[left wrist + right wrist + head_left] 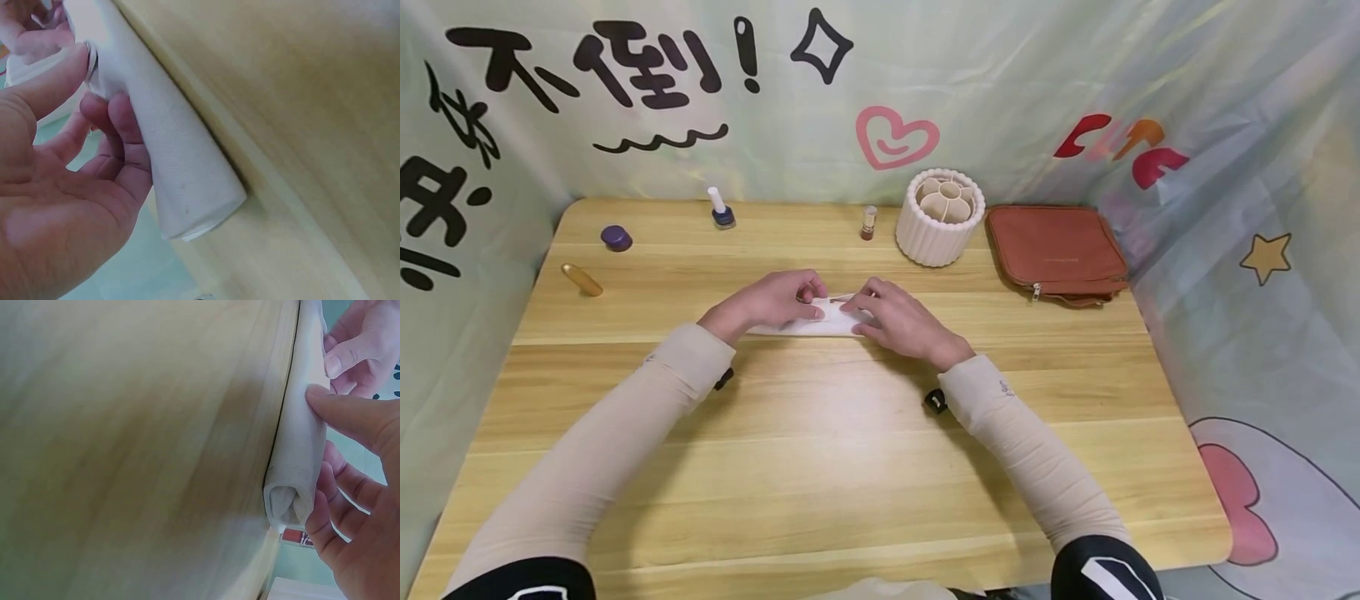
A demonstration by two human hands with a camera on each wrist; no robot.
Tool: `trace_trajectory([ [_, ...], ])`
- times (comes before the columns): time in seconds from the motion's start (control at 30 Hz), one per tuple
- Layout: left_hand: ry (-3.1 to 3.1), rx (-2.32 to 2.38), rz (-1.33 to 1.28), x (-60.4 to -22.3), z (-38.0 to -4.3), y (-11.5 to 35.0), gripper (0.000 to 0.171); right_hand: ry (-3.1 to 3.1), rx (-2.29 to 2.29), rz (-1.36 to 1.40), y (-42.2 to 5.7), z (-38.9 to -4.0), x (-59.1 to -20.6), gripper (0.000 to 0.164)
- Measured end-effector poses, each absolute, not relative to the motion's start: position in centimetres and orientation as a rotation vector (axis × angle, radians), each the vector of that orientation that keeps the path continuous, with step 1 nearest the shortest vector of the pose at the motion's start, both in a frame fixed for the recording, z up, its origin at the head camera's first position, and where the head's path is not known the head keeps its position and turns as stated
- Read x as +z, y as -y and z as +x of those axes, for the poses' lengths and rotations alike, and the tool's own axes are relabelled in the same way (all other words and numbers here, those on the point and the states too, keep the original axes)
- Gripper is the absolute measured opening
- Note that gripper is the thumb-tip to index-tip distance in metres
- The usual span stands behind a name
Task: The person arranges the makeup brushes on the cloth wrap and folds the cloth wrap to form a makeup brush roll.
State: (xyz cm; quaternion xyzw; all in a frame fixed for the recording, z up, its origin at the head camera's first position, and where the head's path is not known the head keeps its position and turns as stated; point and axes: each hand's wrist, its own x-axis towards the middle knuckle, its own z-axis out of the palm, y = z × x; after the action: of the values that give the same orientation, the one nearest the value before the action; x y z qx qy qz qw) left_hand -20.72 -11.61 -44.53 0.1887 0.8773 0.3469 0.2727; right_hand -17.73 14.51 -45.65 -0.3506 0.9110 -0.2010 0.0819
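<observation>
A white rolled-up cloth (808, 327) lies crosswise on the wooden table (850, 467), between both hands. My left hand (778, 298) has its thumb and curled fingers at the roll's far side, pinching the fabric. In the left wrist view, the thumb meets a small fold in the cloth (178, 153), and the roll's left end is flattened. My right hand (901, 318) grips the right part, its thumb on top and the other fingers along the far side. The right wrist view shows the layers curled inside the open end of the roll (294, 447).
Along the back stand a nail polish bottle (722, 215), a small clear-and-brown bottle (868, 223) and a white ribbed organizer (936, 233) with compartments. A brown zipped pouch (1063, 254) lies at right. A purple lid (617, 238) and a gold tube (582, 280) lie at left.
</observation>
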Motion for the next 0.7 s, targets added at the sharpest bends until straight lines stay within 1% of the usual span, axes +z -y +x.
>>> trace_trajectory([
  [0.17, -2.337, 0.928, 0.514, -44.3, -20.7, 11.7, 0.032, -2.721, -0.592, -1.047, -14.5, -17.7, -45.5, 0.034],
  [0.27, -2.336, 0.966, 0.547, -45.0, -20.6, 12.1, 0.033, -2.716, -0.591, -1.044, -14.5, -17.7, -45.5, 0.035],
  [0.4, -2.354, 1.038, 0.564, -45.9, -20.3, 13.2, 0.035, -2.705, -0.599, -1.042, -14.4, -17.6, -45.6, 0.036],
  [0.53, -2.401, 1.064, 0.572, -45.8, -20.0, 14.6, 0.035, -2.711, -0.603, -1.046, -14.4, -17.7, -45.7, 0.036],
  [0.63, -2.469, 1.009, 0.626, -45.2, -19.7, 15.3, 0.039, -2.714, -0.600, -1.042, -14.5, -17.7, -45.7, 0.036],
  [0.7, -2.519, 0.921, 0.670, -45.0, -19.4, 15.4, 0.045, -2.714, -0.597, -1.039, -14.5, -17.8, -45.7, 0.036],
])
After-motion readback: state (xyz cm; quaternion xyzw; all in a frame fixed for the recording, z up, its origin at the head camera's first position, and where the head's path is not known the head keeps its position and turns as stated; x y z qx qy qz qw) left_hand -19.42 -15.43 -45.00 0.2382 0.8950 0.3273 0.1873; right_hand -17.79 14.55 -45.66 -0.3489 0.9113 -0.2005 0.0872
